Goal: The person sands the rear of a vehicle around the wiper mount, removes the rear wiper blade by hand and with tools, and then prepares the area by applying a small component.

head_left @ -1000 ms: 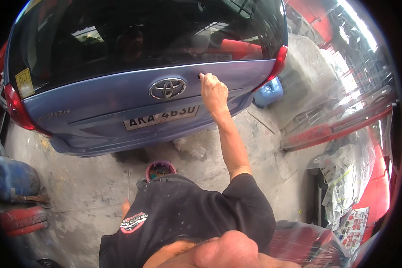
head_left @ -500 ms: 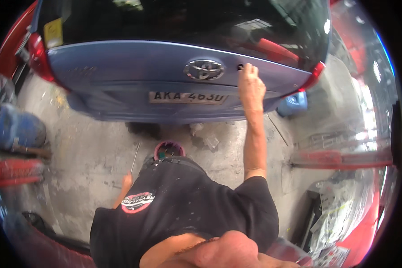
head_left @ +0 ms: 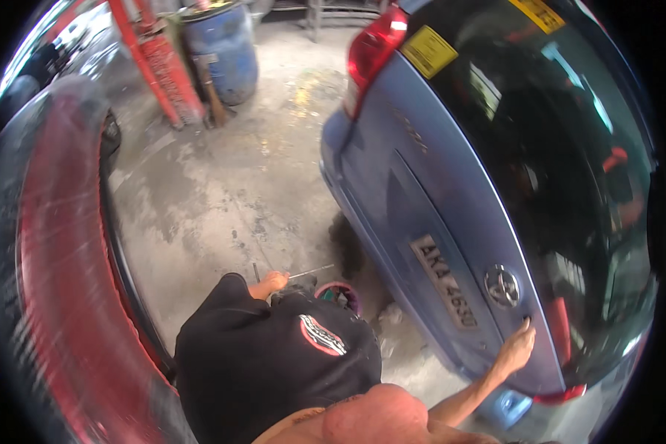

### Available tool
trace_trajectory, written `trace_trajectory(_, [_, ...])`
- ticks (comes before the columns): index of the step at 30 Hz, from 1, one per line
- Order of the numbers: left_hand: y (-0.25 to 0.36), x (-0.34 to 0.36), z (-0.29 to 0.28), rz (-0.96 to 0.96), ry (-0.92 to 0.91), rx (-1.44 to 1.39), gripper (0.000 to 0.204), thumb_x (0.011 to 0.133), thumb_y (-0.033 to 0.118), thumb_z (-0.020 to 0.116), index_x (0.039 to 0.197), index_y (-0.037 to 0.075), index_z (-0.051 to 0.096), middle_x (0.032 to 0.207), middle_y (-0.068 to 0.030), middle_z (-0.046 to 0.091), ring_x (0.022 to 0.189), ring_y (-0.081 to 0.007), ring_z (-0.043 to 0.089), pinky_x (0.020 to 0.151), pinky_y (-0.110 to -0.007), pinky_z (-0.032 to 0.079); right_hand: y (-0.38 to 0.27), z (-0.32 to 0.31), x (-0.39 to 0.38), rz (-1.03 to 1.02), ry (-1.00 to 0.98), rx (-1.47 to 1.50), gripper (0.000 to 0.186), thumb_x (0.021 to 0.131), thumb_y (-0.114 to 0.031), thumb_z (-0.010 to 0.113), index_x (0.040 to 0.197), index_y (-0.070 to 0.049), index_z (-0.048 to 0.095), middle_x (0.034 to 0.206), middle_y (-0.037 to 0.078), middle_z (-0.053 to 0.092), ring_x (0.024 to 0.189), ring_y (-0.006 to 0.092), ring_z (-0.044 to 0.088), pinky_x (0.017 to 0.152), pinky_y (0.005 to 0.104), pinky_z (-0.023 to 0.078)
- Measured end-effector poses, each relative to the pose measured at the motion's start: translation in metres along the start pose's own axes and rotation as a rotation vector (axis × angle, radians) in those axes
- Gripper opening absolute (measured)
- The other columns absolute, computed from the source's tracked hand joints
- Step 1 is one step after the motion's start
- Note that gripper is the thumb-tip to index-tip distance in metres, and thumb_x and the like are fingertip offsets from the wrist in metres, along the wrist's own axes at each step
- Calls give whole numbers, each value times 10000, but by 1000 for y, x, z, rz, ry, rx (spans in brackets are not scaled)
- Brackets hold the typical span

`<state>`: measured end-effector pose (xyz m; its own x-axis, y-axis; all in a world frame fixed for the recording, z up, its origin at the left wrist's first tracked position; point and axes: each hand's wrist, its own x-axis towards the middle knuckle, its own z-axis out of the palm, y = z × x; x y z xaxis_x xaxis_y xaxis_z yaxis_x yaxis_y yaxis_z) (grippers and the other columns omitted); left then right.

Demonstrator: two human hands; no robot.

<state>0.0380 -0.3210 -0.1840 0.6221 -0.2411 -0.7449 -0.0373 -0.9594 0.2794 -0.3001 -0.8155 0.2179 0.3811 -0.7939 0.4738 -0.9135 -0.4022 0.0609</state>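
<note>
A blue car's tailgate stands at the right, with a round chrome emblem on it. Just beside that emblem my right hand reaches the panel, its fingers closed at a small dark hole. Whatever they pinch there, if anything, is hidden. My left hand hangs low by my body, closed around a thin metal rod that points toward the car. Below the rod a pink-rimmed bucket sits on the floor, partly hidden by my shirt, with dark and green things inside.
A red car panel under clear plastic curves along the left. At the back stand a blue drum, a broom and a red metal post. A blue jug lies near the car's right corner on the stained concrete floor.
My view has swung left, so the car now sits tilted at the right. My right hand stays at the hole beside the emblem. The rod is still in my left hand.
</note>
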Motion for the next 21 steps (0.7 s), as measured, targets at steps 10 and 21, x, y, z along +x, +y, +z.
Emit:
trace_trajectory(10, [-27,18,20,-75,59,-108,702,977,571,364,1129,-40,673,1255,-260,609,1228,-425,539,1038,-501,412,16,9,3,66,-122,-41,343,1043,-323,423,1109,-14,559,1097,213,642,858,428,643,687,524,520])
trace_trajectory(21, [-55,25,21,-102,-42,-70,725,994,565,327,1249,-54,604,1343,-276,544,1294,-398,493,1083,-469,378,-23,-26,0,-226,-12,-529,60,959,-145,536,965,-85,526,956,71,575,791,213,675,648,342,571])
